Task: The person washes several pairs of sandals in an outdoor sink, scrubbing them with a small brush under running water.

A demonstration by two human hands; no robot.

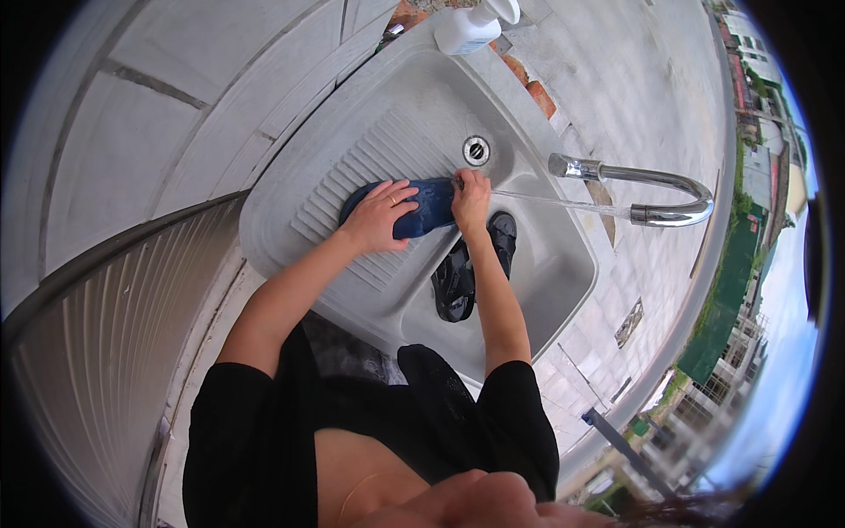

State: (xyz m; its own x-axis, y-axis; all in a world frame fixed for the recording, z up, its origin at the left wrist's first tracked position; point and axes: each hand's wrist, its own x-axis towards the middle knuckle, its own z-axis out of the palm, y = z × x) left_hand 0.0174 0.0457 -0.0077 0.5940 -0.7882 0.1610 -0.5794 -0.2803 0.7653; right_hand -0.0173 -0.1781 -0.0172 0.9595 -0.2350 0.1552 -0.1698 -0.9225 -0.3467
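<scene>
The blue slipper [429,207] is held on the ribbed board [383,145] of the sink [521,101], near the side bordering the basin. It is pressed by the left hand [380,216], whose fingers are spread across its top; its right end is gripped by the curled fingers of the right hand [472,195], though whether something small is also pinched there cannot be told. Water [563,204] from the tap [673,214] is aimed toward the right hand. The step, apparently washing, is probably best done with the slipper braced by the spread palm and each part turned into the stream. Bare ribs are offered toward the sink's left edge and far edge, so strokes are best directed there. On the basin side, movement is limited by the black sandals [455,286], partly hidden by the right forearm; the far edge is occupied by a bottle [466,33].
</scene>
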